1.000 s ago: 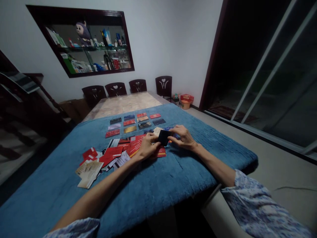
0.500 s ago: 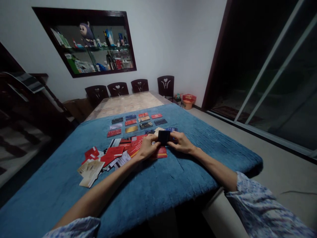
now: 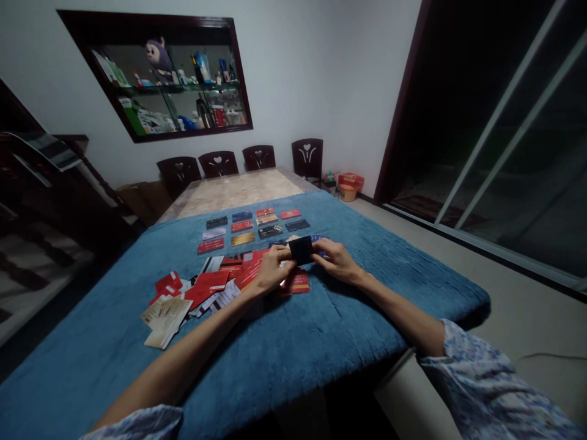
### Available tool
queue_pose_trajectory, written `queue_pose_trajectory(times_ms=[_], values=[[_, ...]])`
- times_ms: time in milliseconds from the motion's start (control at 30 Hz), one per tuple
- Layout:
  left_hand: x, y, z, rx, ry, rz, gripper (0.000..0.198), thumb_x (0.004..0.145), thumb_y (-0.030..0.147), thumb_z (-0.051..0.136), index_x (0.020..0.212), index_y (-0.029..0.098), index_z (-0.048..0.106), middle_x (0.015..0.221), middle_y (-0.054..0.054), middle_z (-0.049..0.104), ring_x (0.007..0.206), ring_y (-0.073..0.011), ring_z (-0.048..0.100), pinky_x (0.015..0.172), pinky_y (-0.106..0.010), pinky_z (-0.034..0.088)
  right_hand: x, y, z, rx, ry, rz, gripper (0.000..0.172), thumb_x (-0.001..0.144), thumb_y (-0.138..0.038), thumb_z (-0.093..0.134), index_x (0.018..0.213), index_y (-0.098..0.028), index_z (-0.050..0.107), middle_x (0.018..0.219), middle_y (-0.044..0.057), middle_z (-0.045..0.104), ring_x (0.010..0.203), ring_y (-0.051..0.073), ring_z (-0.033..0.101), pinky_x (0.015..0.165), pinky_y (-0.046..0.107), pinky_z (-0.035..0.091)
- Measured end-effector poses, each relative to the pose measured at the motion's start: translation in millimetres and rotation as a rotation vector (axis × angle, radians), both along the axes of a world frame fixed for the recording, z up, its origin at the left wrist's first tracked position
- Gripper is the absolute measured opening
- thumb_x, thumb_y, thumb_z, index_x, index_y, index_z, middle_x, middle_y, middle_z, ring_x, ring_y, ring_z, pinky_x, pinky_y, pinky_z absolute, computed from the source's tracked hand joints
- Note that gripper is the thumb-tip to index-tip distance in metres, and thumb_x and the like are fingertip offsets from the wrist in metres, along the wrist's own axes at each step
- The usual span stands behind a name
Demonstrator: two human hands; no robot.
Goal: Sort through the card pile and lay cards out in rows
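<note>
Blue cloth (image 3: 321,330), black rectangle (image 3: 301,250) newly askew

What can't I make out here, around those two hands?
All in the head view:
Dark piece: its far side, turned from the camera.
Blue card: partly hidden behind the right hand.
Red sheet: partly covered by the left hand.
Laid-out cards: lettering too small.
Right sleeve: cut off by the bottom edge.

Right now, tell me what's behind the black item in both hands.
Behind the black item, a sliver of pale paper shows past its top edge and a blue card beyond its upper right. Whatever lies directly behind it is covered.
</note>
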State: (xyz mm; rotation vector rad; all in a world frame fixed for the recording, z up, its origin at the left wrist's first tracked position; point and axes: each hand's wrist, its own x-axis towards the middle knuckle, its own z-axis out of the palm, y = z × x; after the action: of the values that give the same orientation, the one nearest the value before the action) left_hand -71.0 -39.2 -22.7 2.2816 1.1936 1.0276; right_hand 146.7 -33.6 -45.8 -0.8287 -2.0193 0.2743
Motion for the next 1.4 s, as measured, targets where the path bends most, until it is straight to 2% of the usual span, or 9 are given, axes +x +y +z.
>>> queue_pose_trajectory(times_ms=[100, 233, 400, 633, 833, 967, 1100, 1400], values=[[-3.3, 1.6, 4.5, -0.008, -0.054, 0.034, 0.013, 0.079, 0.017, 0.066, 0.084, 0.019, 0.078, 0.09, -0.005, 0.072, 0.097, -0.0205, 0.064, 0.086, -0.033, 0.053, 2.7, 0.9, 3.4, 0.085, 0.002, -0.042, 0.014, 0.092, -0.022, 0.052, 0.095, -0.019, 0.066, 0.083, 0.006, 0.066, 0.08, 0.02, 0.055, 0.075, 0.034, 0.045], [-6.5, 5.3, 8.4, 0.007, -0.142, 0.105, 0.017, 0.079, 0.017, 0.066, 0.092, 0.018, 0.077, 0.097, -0.007, 0.071, 0.095, -0.0202, 0.065, 0.075, -0.028, 0.054, 7.6, 4.8, 4.0, 0.178, -0.067, -0.108, 0.022, 0.098, -0.027, 0.047, 0.098, -0.02, 0.068, 0.081, 0.007, 0.064, 0.082, 0.022, 0.052, 0.076, 0.036, 0.043], [-6.0, 5.0, 6.6, 0.074, -0.146, 0.105, 0.021, 0.081, 0.014, 0.063, 0.097, 0.021, 0.075, 0.1, -0.006, 0.067, 0.094, -0.0183, 0.064, 0.072, -0.026, 0.053, 11.0, 7.7, 1.4, 0.243, -0.204, -0.171, 0.028, 0.1, -0.029, 0.044, 0.103, -0.02, 0.07, 0.083, 0.008, 0.063, 0.085, 0.023, 0.049, 0.075, 0.036, 0.041], [-6.4, 3.9, -4.3, 0.238, 0.093, 0.035, 0.048, 0.079, 0.004, 0.057, 0.122, 0.023, 0.066, 0.098, -0.006, 0.065, 0.103, -0.0225, 0.057, 0.091, -0.039, 0.048, 9.7, 7.2, -0.2, 0.302, -0.323, -0.203, 0.027, 0.1, -0.026, 0.045, 0.101, -0.02, 0.071, 0.085, 0.009, 0.063, 0.085, 0.022, 0.048, 0.073, 0.034, 0.038], [-4.8, -1.1, -5.3, 0.272, 0.249, 0.015, 0.043, 0.083, 0.007, 0.051, 0.12, 0.023, 0.067, 0.107, -0.007, 0.068, 0.105, -0.0241, 0.051, 0.096, -0.043, 0.043, 6.8, 5.5, -2.0, 0.229, -0.351, -0.195, 0.023, 0.097, -0.023, 0.049, 0.111, -0.019, 0.067, 0.094, 0.01, 0.068, 0.09, 0.024, 0.05, 0.076, 0.036, 0.039], [-2.5, -3.4, -5.7, 0.239, 0.295, 0.076, 0.046, 0.082, 0.007, 0.05, 0.124, 0.02, 0.064, 0.106, -0.009, 0.066, 0.102, -0.0246, 0.051, 0.092, -0.041, 0.043, 5.8, 2.5, -0.6, 0.127, -0.327, -0.202, 0.034, 0.09, -0.017, 0.054, 0.124, -0.02, 0.061, 0.106, 0.011, 0.069, 0.094, 0.026, 0.052, 0.08, 0.039, 0.042], [-3.0, -1.8, -7.2, 0.217, 0.287, 0.104, 0.047, 0.082, 0.006, 0.05, 0.124, 0.022, 0.063, 0.102, -0.008, 0.064, 0.1, -0.0238, 0.052, 0.09, -0.04, 0.042, 5.7, 1.4, -1.3, 0.077, -0.318, -0.222, 0.041, 0.086, -0.015, 0.055, 0.127, -0.02, 0.058, 0.112, 0.012, 0.068, 0.096, 0.028, 0.053, 0.08, 0.04, 0.043], [-4.4, -1.4, -5.7, 0.133, 0.162, 0.155, 0.041, 0.081, 0.007, 0.055, 0.118, 0.021, 0.063, 0.087, -0.004, 0.063, 0.091, -0.0215, 0.056, 0.085, -0.036, 0.044, 2.0, -3.2, -3.5, 0.073, -0.338, -0.199, 0.052, 0.078, -0.018, 0.064, 0.129, -0.015, 0.051, 0.116, 0.014, 0.065, 0.103, 0.029, 0.055, 0.083, 0.039, 0.04]])
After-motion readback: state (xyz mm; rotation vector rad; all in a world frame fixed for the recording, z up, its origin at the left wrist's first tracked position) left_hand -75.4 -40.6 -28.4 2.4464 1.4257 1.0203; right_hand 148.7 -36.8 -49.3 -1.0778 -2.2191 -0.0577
